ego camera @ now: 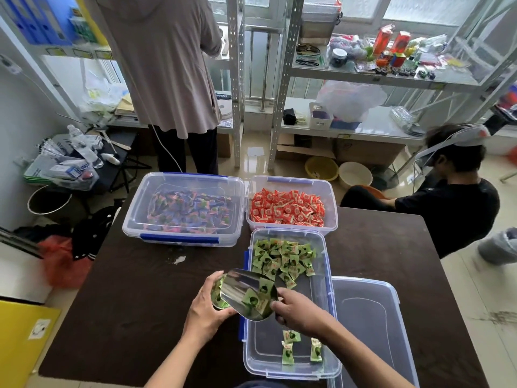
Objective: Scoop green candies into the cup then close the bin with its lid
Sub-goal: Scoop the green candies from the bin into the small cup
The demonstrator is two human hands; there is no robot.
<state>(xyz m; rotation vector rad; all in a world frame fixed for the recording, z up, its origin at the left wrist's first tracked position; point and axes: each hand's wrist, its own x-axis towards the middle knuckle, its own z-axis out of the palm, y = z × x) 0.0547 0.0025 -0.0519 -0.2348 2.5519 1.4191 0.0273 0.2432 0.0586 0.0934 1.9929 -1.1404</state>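
Note:
An open clear bin with blue clips holds green candies heaped at its far end and three loose ones near the front. My right hand grips a metal scoop carrying several green candies, tilted toward a small cup. My left hand wraps around that cup just left of the bin; green candies show inside it. The bin's clear lid lies flat on the table to the right of the bin, partly under it.
A lidded bin of purple-pink candies and an open bin of red candies stand at the far side of the dark table. One person stands behind at shelves; another sits at the right.

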